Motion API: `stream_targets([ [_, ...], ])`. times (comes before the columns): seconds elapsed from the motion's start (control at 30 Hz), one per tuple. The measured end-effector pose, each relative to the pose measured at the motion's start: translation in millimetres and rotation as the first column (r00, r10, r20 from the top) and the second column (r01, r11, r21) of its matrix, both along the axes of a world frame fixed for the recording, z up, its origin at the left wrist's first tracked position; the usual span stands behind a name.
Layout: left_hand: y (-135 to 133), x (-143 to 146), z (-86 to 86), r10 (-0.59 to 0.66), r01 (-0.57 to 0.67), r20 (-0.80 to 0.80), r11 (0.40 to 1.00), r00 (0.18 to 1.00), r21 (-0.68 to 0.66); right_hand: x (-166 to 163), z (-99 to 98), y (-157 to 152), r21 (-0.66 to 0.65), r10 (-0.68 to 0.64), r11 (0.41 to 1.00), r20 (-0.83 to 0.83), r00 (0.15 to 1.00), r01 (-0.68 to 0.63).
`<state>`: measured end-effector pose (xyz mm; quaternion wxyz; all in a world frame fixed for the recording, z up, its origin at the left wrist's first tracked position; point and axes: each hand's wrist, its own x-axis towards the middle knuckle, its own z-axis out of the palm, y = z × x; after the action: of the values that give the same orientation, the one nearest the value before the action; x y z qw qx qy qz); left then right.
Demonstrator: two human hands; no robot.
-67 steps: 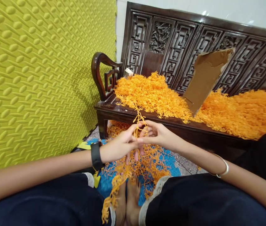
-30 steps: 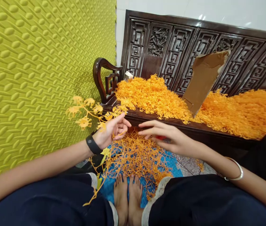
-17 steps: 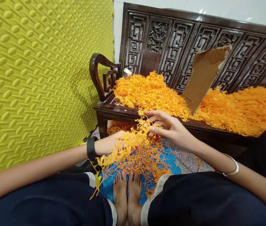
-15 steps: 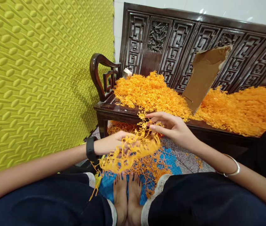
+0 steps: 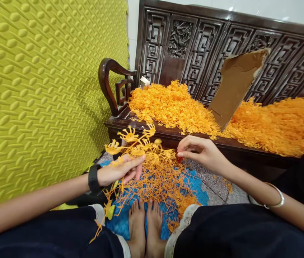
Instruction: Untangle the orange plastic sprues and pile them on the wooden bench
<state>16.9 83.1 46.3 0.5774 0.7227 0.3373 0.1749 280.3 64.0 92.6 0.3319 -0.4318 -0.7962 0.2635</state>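
Note:
My left hand [image 5: 119,171], with a black watch on the wrist, grips an orange plastic flower sprig [image 5: 134,141] whose blooms fan upward and left. My right hand [image 5: 201,152] is pinched beside the sprig's right end, and a small red thing [image 5: 180,159] shows under its fingers; I cannot make out what it is. Below both hands lies a tangle of orange stems [image 5: 165,182] on a blue sheet [image 5: 130,220], just in front of my bare feet [image 5: 146,224].
A dark carved wooden bench [image 5: 173,138] stands ahead, heaped with orange plastic flowers [image 5: 173,105], with a torn cardboard piece [image 5: 235,86] leaning on its back. A yellow-green textured mat [image 5: 41,86] covers the wall at left. My dark-trousered knees fill the bottom.
My left hand swung a sprig out to the left, brought it back to the middle, and now holds it spread upward. My right hand drew back slightly and pinched shut.

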Motion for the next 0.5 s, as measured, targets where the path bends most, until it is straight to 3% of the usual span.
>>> stream_targets([
  [0.13,2,-1,-7.8,0.024,-0.024,-0.009,1.0,1.0,-0.002,-1,-12.8,6,-0.012,0.1,0.995,0.078,0.992,-0.1],
  [0.3,1,3,-8.0,-0.078,0.077,-0.046,0.997,0.996,-0.016,-15,-23.2,8,0.189,0.159,0.958,0.281,0.946,-0.218],
  [0.5,-1,3,-6.6,-0.142,0.141,-0.082,0.99,0.987,-0.012,-12,-22.3,6,0.301,0.15,0.905,0.434,0.888,-0.3],
])
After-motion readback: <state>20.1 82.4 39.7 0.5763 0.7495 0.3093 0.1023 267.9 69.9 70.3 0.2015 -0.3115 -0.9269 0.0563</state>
